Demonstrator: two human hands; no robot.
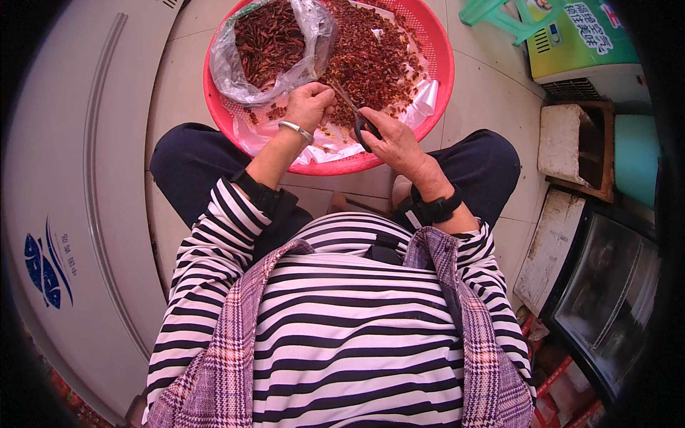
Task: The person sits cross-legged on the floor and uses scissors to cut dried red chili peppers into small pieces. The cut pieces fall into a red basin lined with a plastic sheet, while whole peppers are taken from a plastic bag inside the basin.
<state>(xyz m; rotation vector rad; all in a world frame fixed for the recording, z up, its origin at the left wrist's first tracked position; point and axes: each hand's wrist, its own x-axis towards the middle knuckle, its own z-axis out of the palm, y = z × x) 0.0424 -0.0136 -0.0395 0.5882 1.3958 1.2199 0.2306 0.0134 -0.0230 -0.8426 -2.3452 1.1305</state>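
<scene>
A large red perforated plastic basket (441,48) sits before my knees, lined with thin plastic film (423,104). Inside at its left is a clear plastic bag (235,88), its mouth wide, full of whole dried red chilies (270,43). Cut chili pieces (369,69) with pale seeds are heaped in the middle and right. My left hand (310,107) is closed over the near side of the basket, fingertips pinched together; what it may pinch is too small to tell. My right hand (393,136) holds scissors (361,120) with dark handles, the blades pointing up-left towards my left fingertips.
A grey-white cabinet (64,160) runs along the left. At the right stand a green plastic stool (514,21), a green and yellow appliance (583,43), a worn box (564,142) and a glass-fronted case (599,294). The floor is tiled (476,101).
</scene>
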